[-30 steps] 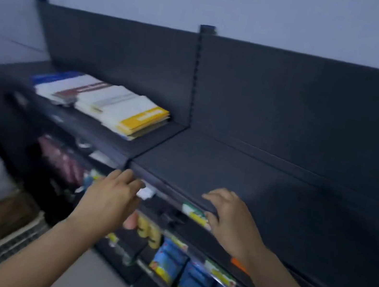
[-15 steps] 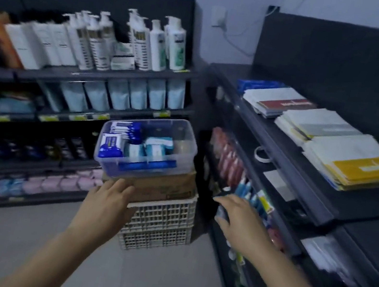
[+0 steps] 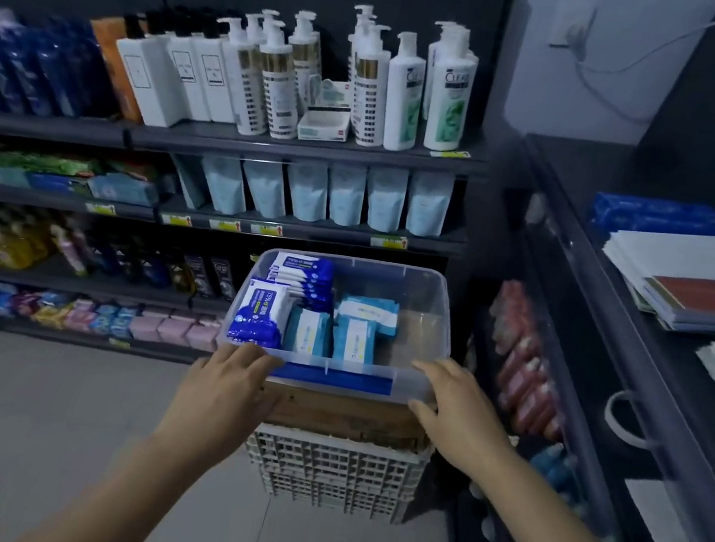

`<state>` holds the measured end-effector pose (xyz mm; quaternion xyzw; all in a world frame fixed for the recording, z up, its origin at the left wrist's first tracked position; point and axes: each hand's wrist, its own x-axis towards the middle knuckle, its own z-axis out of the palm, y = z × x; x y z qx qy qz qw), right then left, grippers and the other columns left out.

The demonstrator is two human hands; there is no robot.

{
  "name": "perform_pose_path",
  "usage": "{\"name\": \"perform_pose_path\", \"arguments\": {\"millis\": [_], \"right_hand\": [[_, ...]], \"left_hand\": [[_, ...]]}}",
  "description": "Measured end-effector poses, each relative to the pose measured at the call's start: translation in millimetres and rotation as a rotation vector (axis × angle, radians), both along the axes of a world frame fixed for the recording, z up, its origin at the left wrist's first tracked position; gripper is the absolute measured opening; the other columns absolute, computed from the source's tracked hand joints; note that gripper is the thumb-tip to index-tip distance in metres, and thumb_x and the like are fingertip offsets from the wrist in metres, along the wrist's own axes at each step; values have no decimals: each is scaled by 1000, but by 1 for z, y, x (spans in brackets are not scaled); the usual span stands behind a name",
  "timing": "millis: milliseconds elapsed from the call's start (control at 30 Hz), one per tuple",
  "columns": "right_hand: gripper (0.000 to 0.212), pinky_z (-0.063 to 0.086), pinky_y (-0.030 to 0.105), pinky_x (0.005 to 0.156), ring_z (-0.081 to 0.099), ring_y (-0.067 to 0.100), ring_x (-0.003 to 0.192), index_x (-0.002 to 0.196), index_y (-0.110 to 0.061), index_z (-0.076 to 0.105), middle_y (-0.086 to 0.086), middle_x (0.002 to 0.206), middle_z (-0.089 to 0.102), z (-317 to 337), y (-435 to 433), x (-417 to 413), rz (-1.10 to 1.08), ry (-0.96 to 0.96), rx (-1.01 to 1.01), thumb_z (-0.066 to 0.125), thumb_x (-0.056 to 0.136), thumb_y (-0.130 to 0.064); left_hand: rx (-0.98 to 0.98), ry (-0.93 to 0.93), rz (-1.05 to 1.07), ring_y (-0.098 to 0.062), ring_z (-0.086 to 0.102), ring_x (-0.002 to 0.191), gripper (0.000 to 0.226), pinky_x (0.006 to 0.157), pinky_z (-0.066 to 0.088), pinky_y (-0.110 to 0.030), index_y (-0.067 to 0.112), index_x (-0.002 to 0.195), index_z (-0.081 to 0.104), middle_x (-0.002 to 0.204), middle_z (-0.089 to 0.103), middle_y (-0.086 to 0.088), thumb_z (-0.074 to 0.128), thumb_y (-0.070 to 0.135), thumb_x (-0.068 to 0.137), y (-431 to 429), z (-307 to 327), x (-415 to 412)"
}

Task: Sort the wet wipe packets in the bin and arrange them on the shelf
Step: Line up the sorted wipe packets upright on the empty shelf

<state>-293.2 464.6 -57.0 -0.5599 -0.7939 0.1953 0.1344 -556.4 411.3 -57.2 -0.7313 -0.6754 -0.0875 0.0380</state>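
Clear plastic bin (image 3: 434,313) stands on a cardboard box (image 3: 344,416) over a white crate (image 3: 334,472), dark blue wet wipe packets (image 3: 260,311) at its left, pale blue packets (image 3: 353,337) mid-bin; left hand (image 3: 225,386) and right hand (image 3: 459,413), fingers straight and empty, sit at its near rim; advisable: lift out one colour at a time

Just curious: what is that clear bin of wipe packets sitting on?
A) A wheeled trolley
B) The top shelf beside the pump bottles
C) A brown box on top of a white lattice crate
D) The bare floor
C: the clear bin rests on a brown box, and that box sits on a white lattice crate standing on the floor.
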Motion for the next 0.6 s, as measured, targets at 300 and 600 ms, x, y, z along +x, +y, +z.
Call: {"name": "perform_pose_path", "arguments": {"millis": [300, 600], "right_hand": [[55, 33, 25, 104, 37, 15, 128, 144, -20, 32, -1, 141, 38, -39, 123, -39, -67, -28, -117, 54, 93, -27], [51, 34, 27, 105, 41, 17, 128, 139, -18, 39, 1, 138, 43, -92, 238, -83, -258, -9, -298, 57, 92, -22]], "left_hand": [[-42, -22, -50, -25, 60, 101, 39, 77, 51, -40, 20, 115, 65, 111, 64, 1, 73, 33, 79, 137, -40, -36], [-84, -6, -303, -31, 65, 79, 47, 62, 55, -38, 14, 101, 70, 90, 67, -4, 88, 26, 59, 297, -88, -74]]}}
